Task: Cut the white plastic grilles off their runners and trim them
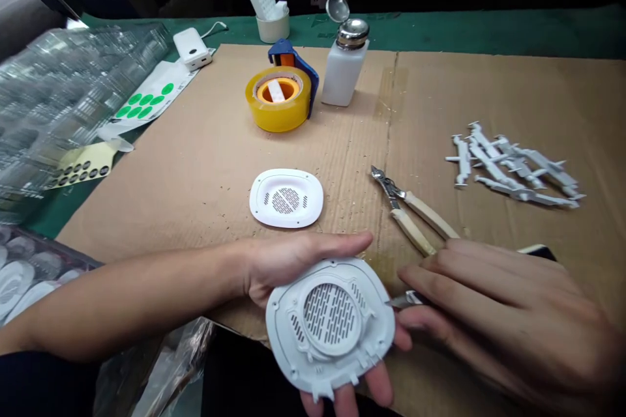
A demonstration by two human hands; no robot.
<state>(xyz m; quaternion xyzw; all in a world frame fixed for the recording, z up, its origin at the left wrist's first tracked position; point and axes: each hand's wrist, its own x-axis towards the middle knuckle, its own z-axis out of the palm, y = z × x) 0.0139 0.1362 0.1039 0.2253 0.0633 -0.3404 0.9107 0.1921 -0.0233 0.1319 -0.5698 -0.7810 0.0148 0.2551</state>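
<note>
A white oval plastic cover with a slotted round grille (pixel 332 316) rests on my left hand (pixel 293 267). Its inner side faces up, the thumb lies along the far edge and the fingers support it from below. My right hand (pixel 508 313) grips a knife (pixel 408 300), whose pointed metal blade meets the cover's right edge; most of its handle is hidden. Small tabs stick out along the near rim of the cover. Another white oval cover (pixel 286 198) lies on the cardboard beyond my left hand. Side cutters (pixel 408 212) with cream handles lie just past my right hand.
Several white plastic offcuts (pixel 516 166) lie at right. A tape roll in a blue dispenser (pixel 278 99) stands near a white pump bottle (pixel 345 65) with its lid up. Clear plastic trays (pixel 63 104), green stickers (pixel 144 101) and a white power bank (pixel 192 49) are at left.
</note>
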